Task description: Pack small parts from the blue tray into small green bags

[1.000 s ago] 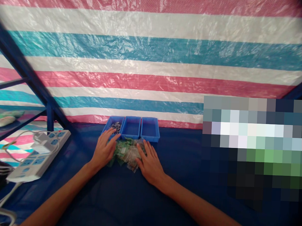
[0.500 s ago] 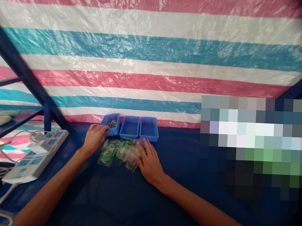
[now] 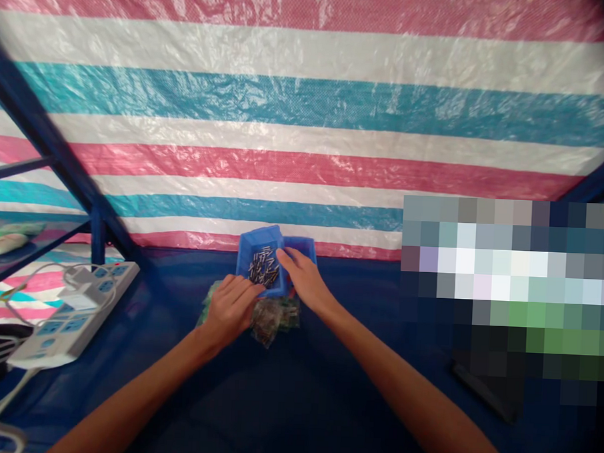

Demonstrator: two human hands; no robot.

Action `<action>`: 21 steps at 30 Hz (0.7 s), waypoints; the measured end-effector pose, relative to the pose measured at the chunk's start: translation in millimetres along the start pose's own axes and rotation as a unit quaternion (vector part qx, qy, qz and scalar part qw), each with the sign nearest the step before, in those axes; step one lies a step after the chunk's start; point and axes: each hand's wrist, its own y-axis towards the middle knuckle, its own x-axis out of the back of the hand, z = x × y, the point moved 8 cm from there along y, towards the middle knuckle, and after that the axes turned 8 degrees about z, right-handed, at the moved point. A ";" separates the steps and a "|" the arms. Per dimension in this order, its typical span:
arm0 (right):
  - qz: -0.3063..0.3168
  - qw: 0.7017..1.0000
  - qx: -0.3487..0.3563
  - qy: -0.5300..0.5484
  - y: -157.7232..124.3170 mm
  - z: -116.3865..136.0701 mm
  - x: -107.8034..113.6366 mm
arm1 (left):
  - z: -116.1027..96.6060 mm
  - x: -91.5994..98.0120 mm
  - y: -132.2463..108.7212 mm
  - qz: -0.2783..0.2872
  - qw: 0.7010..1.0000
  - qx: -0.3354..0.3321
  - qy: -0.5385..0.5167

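A small blue plastic bin (image 3: 261, 236) holds a pile of small metal screws (image 3: 264, 268) and is tilted toward me. My left hand (image 3: 231, 307) grips its near edge, fingers closed over the rim. On the bin's right side is my right hand (image 3: 302, 276), closed on the wall with the thumb hidden. Partly behind my right hand stands another blue bin (image 3: 307, 243). Below the held bin, clear and green plastic bags (image 3: 268, 322) of small parts lie on the dark blue table, partly covered by my left hand.
A white power strip (image 3: 78, 320) with plugs and cables lies at the left beside a dark blue metal frame (image 3: 97, 234). Striped plastic sheeting (image 3: 307, 106) hangs behind the table. A blurred-out patch covers the right side, with a dark flat object (image 3: 482, 391) at its lower edge.
The bin of screws has moved right from the left end of the row, in front of the other bins. My right hand has left the bags and gone up to the bin.
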 end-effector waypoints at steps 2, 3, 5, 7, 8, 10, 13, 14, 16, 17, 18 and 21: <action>0.003 0.999 -0.029 0.045 5.0 -9.2 0.2 | -6.0 -5.5 0.1 0.004 1.000 -0.005 -0.013; -0.006 0.998 -0.035 0.055 6.1 -12.0 1.9 | -8.4 -6.8 0.9 0.006 1.000 -0.004 -0.022; -0.026 0.998 -0.035 0.051 6.5 -13.7 5.9 | -11.8 -7.2 3.6 0.008 0.999 0.011 -0.043; -0.038 0.998 -0.031 0.039 5.1 -12.8 8.0 | -12.2 -5.8 5.9 -0.001 0.997 0.048 -0.067; -0.044 0.998 -0.031 0.030 3.9 -12.0 8.6 | -11.1 -5.5 6.1 -0.010 0.994 0.073 -0.077; -0.056 0.998 -0.031 0.001 0.7 -9.9 9.2 | -6.0 -7.2 4.0 -0.031 0.987 0.124 -0.095; -0.071 0.996 -0.025 -0.051 -4.2 -5.1 8.2 | 5.6 -18.8 -2.7 -0.039 0.976 0.180 -0.115; -0.078 0.995 -0.020 -0.065 -5.7 -3.0 7.8 | 9.6 -24.0 -5.1 -0.035 0.972 0.196 -0.122; -0.090 0.992 -0.006 -0.087 -8.6 1.8 7.0 | 14.8 -33.6 -8.6 -0.026 0.966 0.218 -0.136; -0.094 0.991 -0.001 -0.097 -9.9 4.1 6.2 | 15.6 -37.4 -9.8 -0.023 0.963 0.226 -0.143; -0.094 0.990 0.004 -0.106 -11.0 6.5 4.9 | 15.0 -40.4 -10.4 -0.021 0.961 0.232 -0.149; -0.082 0.987 0.006 -0.138 -13.8 12.9 -0.2 | 8.4 -46.6 -10.5 -0.020 0.957 0.236 -0.168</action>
